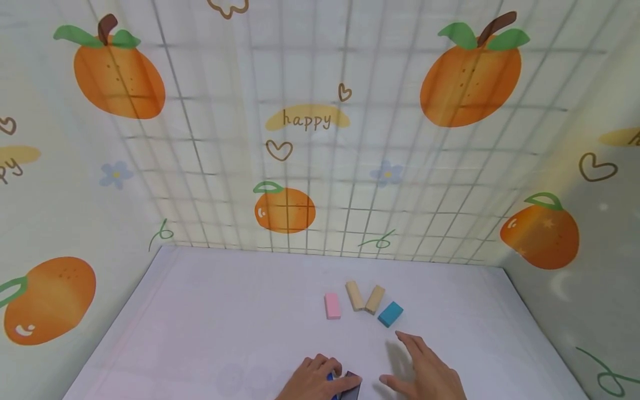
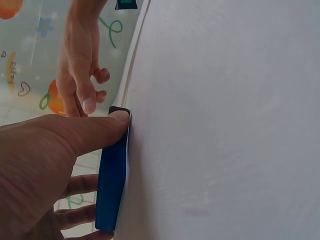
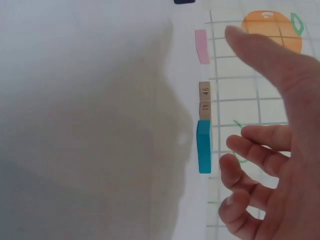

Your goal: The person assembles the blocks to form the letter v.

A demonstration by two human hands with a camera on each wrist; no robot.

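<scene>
At the near edge of the head view, my left hand (image 1: 315, 380) has its fingers and thumb around a blue block (image 2: 111, 185). Its thumb lies over a dark block (image 1: 351, 389) beside the blue one; in the left wrist view the thumb tip touches a dark end. How the two pieces join is hidden. To the right, my right hand (image 1: 427, 372) hovers over the table, thumb and fingers spread with nothing between them. Nearest to it is a teal block (image 1: 390, 314). Farther left lie two plain wooden blocks (image 1: 354, 295) and a pink block (image 1: 332, 306).
The white table (image 1: 200, 316) is enclosed by a printed cloth (image 1: 310, 161) with oranges, hearts and grid lines at the back and sides. Two wooden block ends (image 3: 204, 100) bear printed numbers in the right wrist view.
</scene>
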